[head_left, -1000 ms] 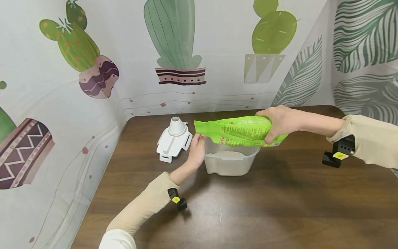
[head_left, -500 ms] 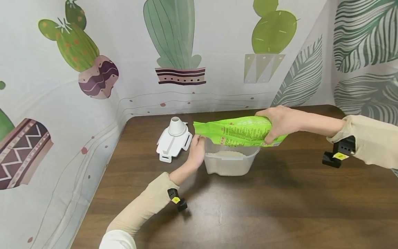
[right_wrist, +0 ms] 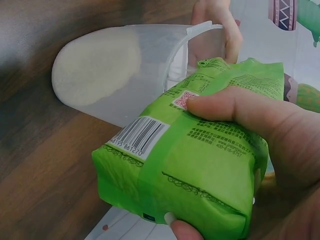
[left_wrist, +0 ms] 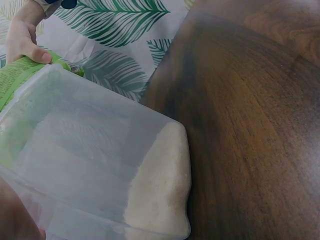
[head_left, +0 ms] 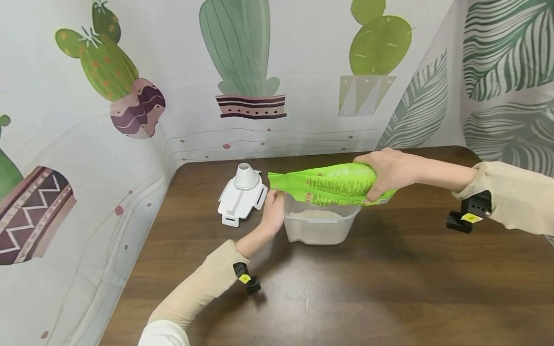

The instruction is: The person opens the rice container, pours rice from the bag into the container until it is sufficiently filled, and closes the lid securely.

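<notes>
A green printed bag (head_left: 337, 185) lies nearly level above the container, its narrow end pointing left. My right hand (head_left: 385, 170) grips its fuller end; in the right wrist view the thumb (right_wrist: 220, 105) presses on the printed side. Below it, a translucent plastic container (head_left: 320, 233) stands on the table, partly filled with white grains that look like rice (left_wrist: 160, 185). At the container's left side my left hand (head_left: 273, 211) holds the rim, fingertips close under the bag's narrow end. The bag's mouth and any flow from it are hidden.
Left of the container, a white lid (head_left: 242, 204) with a cone-shaped spout (head_left: 245, 177) and side clips lies on the brown wooden table (head_left: 346, 298). A cactus-printed cloth (head_left: 311, 129) hangs behind the table's back edge.
The bag and my right hand have shifted very slightly down and to the left. My left hand, the container and the lid stay in place.
</notes>
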`<action>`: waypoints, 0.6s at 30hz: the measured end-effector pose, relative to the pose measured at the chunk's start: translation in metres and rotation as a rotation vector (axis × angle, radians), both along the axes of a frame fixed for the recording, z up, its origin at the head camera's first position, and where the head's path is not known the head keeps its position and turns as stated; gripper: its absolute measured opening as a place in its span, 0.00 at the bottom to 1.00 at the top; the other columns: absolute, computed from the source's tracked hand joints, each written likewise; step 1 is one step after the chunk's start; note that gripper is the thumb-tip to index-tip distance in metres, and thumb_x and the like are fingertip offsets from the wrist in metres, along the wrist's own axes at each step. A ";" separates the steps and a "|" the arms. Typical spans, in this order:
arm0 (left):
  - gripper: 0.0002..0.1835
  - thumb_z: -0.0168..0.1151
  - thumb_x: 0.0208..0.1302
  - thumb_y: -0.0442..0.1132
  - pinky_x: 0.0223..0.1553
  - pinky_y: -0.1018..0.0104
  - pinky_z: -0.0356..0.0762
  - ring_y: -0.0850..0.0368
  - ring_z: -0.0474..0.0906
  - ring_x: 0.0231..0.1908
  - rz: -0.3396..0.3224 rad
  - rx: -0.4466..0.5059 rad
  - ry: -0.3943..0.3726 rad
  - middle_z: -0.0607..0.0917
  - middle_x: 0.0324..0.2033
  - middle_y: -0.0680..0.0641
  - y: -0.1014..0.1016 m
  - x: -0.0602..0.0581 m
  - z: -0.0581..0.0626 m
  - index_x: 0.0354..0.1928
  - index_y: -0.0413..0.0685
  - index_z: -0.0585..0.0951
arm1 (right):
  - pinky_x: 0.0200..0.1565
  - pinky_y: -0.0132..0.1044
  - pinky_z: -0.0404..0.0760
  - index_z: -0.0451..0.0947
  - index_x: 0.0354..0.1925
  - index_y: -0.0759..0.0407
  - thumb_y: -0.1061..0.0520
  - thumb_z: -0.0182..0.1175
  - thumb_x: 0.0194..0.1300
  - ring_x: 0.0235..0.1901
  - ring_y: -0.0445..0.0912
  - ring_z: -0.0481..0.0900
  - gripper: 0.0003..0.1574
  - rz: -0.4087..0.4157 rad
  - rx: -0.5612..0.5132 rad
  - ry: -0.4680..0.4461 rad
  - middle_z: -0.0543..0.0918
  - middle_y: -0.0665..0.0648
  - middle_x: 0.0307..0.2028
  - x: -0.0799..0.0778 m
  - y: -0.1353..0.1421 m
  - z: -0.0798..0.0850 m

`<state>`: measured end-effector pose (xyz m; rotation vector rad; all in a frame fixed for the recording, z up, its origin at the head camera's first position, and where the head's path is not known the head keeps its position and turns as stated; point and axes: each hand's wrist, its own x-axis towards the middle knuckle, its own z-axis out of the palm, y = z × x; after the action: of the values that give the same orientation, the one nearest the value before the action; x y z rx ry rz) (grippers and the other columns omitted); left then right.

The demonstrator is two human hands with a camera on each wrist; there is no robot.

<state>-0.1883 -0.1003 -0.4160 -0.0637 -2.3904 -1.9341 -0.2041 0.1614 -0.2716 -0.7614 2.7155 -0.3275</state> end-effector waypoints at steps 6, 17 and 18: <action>0.14 0.38 0.70 0.36 0.39 0.66 0.62 0.56 0.62 0.33 -0.007 -0.003 -0.014 0.65 0.30 0.47 0.000 0.000 0.000 0.22 0.50 0.62 | 0.26 0.37 0.72 0.75 0.46 0.53 0.53 0.74 0.33 0.30 0.47 0.75 0.36 0.004 0.000 0.003 0.79 0.52 0.33 0.001 -0.001 0.001; 0.14 0.37 0.69 0.38 0.49 0.62 0.65 0.52 0.66 0.42 0.007 -0.003 -0.010 0.74 0.42 0.39 0.000 0.000 0.000 0.28 0.41 0.70 | 0.26 0.37 0.73 0.75 0.48 0.52 0.53 0.76 0.34 0.31 0.46 0.75 0.38 0.010 -0.016 0.004 0.80 0.51 0.34 0.002 0.001 -0.001; 0.15 0.37 0.70 0.38 0.50 0.62 0.65 0.52 0.67 0.42 0.006 -0.002 -0.006 0.75 0.43 0.40 0.000 0.001 0.000 0.30 0.39 0.71 | 0.26 0.37 0.73 0.75 0.48 0.51 0.52 0.76 0.34 0.31 0.46 0.75 0.38 0.011 -0.014 0.006 0.80 0.51 0.35 0.002 0.001 -0.001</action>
<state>-0.1877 -0.1005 -0.4160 -0.0507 -2.3928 -1.9324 -0.2025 0.1623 -0.2730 -0.7820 2.7165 -0.3432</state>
